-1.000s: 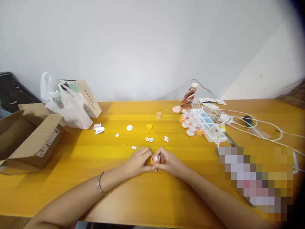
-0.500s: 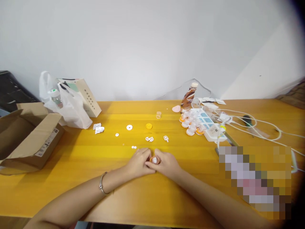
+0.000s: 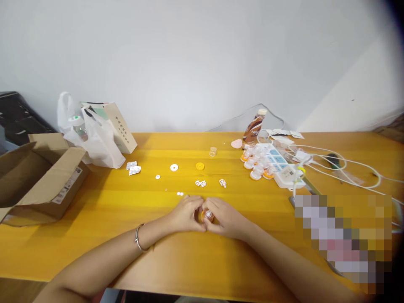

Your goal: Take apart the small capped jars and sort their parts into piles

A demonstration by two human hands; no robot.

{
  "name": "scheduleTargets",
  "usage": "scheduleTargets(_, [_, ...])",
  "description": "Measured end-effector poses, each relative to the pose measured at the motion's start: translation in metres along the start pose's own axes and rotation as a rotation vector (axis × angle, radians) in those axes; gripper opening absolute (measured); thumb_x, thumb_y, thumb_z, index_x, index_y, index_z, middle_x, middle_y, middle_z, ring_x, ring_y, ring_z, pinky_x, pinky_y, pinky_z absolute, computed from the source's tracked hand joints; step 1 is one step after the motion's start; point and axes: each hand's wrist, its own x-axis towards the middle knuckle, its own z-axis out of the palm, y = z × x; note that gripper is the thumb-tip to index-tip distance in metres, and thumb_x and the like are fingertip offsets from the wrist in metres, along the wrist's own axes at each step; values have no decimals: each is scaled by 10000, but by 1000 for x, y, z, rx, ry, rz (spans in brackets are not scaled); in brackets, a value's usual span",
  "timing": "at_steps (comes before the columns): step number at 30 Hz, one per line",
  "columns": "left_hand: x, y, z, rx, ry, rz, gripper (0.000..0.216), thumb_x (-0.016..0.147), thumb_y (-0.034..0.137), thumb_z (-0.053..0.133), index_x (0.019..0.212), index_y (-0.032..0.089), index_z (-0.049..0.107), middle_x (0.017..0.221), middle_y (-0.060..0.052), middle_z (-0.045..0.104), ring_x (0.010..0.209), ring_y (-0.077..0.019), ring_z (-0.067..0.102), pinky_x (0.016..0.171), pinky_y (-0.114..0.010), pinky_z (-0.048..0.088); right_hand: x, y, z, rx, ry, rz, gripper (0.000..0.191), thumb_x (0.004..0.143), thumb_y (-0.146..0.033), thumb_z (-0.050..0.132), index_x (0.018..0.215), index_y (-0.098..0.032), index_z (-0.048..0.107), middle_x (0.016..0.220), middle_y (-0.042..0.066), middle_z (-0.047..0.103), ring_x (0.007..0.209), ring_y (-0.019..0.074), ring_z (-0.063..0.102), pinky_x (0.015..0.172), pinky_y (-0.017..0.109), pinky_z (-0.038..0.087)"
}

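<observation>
My left hand (image 3: 187, 213) and my right hand (image 3: 223, 217) meet at the middle of the yellow table (image 3: 94, 219), fingers closed together around a small orange part with a white gear-like insert (image 3: 207, 215). Most of that part is hidden by my fingers. A bracelet sits on my left wrist. Just beyond my hands lie small white gear pieces (image 3: 200, 183), a white ring (image 3: 174, 167) and a yellow disc (image 3: 200, 166).
An open cardboard box (image 3: 41, 176) and a white plastic bag (image 3: 96, 143) stand at the left. At the right are a cluster of clear and orange capsules (image 3: 257, 164), a power strip (image 3: 284, 168) with white cables, a brown bottle (image 3: 254, 126) and a blurred patch.
My hands have closed more tightly over the orange part and shifted slightly toward me. The view has drifted a little; things on the table stay put.
</observation>
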Motion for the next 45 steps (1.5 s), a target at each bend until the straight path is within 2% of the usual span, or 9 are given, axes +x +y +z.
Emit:
scheduleTargets(9, [-2,-4,-2,-91,17,14,338,627,398,683,754,176,462,757,7,539,716,-141,498,679,-249,356,-6,1,9,-127,237,321,601,525,-655,654,816,-194,401,724,29,541,611,177,514,546,278,370])
scheduleTargets(14, [-2,-5,3,-51,49,5,293,596,285,684,726,179,444,726,18,535,694,-135,485,644,-241,336,-2,-6,14,-360,222,261,400,711,-573,545,628,-204,416,502,-14,507,493,149,484,573,289,311])
scheduleTargets(18, [-2,-4,3,-61,58,7,273,610,283,667,716,175,440,710,23,527,670,-124,480,636,-238,329,-3,-6,12,-298,222,121,136,743,-295,501,809,-175,507,700,37,596,664,177,555,650,306,356])
scheduleTargets(22, [-2,-6,3,-65,59,11,314,607,353,684,730,174,458,722,19,529,665,-125,477,637,-243,330,-7,-1,11,-229,391,7,655,651,-410,587,1170,-92,346,1116,192,497,1032,292,488,805,399,396])
scheduleTargets(25, [-2,-6,3,-67,55,7,329,610,385,690,711,172,460,726,10,533,663,-126,478,639,-247,339,-9,3,15,-252,481,62,786,561,-604,645,1094,-107,349,971,171,530,864,281,540,719,408,428])
scheduleTargets(32, [-2,-4,2,-52,45,3,270,610,300,678,728,177,469,732,9,558,700,-141,511,659,-252,347,-8,-6,22,-196,351,175,350,750,-309,539,1032,-153,404,656,7,574,599,181,569,624,315,423])
scheduleTargets(38, [-3,-6,5,-77,64,-4,309,605,346,690,716,175,457,701,18,534,660,-127,483,627,-245,339,-9,-7,14,-169,426,10,766,641,-383,603,1255,-107,238,1181,198,449,1093,305,462,856,437,392])
scheduleTargets(42, [-3,-6,5,-66,80,-21,283,635,353,666,708,178,456,693,13,526,655,-130,478,621,-247,343,-10,-3,17,-203,428,69,944,552,-643,649,1232,-114,262,1063,181,532,962,303,536,792,431,398])
scheduleTargets(45, [-3,-6,5,-76,60,-6,325,636,408,671,696,175,453,713,3,542,671,-138,488,630,-251,348,-9,-4,20,-175,295,173,719,626,-600,635,1114,-142,372,812,81,627,725,234,596,709,370,391])
